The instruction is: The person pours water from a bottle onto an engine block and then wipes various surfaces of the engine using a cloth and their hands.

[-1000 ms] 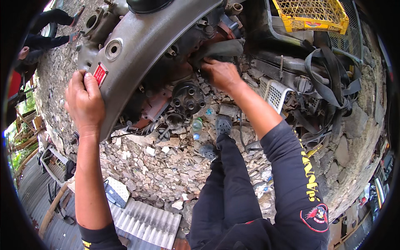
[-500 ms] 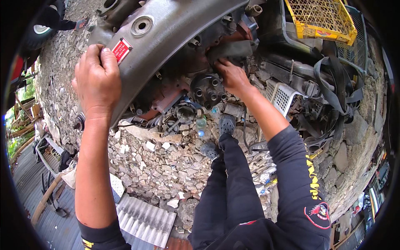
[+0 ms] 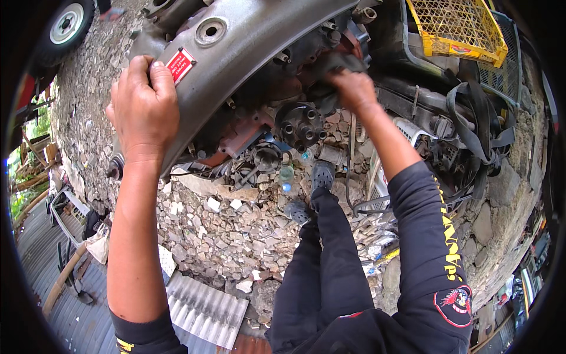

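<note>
A long grey metal valve cover [image 3: 259,44] with a red label lies over the engine [image 3: 242,133]. My left hand [image 3: 144,109] grips its left side, thumb on top near the label and fingers curled over the edge. Against the right part of the engine, my right hand [image 3: 356,91] is closed and smeared by motion. A dark grey, cloth-like piece [image 3: 339,66] is at its fingers, too blurred to make out fully. Below and left of that hand sits a round black distributor cap [image 3: 299,127] with several sockets. Spark plugs [image 3: 283,57] stick out under the cover's curved edge.
At the upper right stands a yellow plastic crate [image 3: 460,29], with black straps [image 3: 477,127] hanging below it. A white plastic basket [image 3: 380,171] lies right of my feet. Broken stones [image 3: 218,236] cover the ground. A wheel [image 3: 66,25] and another person's foot [image 3: 112,13] show at upper left.
My right hand has moved right and slightly up along the engine, with the grey piece. My left hand keeps its hold; the whole view has shifted slightly.
</note>
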`<state>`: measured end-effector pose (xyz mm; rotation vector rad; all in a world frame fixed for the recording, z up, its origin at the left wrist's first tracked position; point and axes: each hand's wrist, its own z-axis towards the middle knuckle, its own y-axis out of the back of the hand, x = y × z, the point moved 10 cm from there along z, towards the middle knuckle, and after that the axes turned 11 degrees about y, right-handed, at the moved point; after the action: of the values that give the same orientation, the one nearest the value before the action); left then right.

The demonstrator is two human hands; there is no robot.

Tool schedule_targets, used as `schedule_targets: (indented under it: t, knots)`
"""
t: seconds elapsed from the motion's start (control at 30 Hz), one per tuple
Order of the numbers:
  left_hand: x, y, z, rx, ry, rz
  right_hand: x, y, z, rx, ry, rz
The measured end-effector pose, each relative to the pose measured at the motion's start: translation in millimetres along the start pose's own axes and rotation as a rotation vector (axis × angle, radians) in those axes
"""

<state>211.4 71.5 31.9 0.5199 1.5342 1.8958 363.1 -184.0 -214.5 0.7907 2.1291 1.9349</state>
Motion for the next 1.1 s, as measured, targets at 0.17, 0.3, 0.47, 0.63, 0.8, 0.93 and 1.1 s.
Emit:
schedule_targets:
  t: [0.17, 0.3, 0.47, 0.63, 0.8, 0.93, 1.1]
  knots:
    - [-7, 0, 1, -0.004, 0.000, 0.000, -7, -13, -20, -0.367, -0.096, 0.175]
    - [-1, 1, 0, -0.006, 0.009, -0.007, 33, -18, -17, 0.009, 0.096, 0.078]
    - [-4, -7, 1, 0.070, 0.025, -0.018, -8, -6, -27, -0.344, -0.213, 0.208]
    - [-2, 1, 1, -0.012, -0.002, 0.004, 25, -33, -24, 0.130, 0.073, 0.050]
    - [-5, 0, 1, 0.006, -0.012, -0.026, -27, 7, -17, -0.075, -0.237, 0.046]
    - [3, -4, 1, 0.033, 0.032, 0.014, 31, -12, -31, -0.118, -0.090, 0.275]
    - [3, -5, 4, 0.040, 0.028, 0.002, -10, 11, -26, -0.170, -0.327, 0.287]
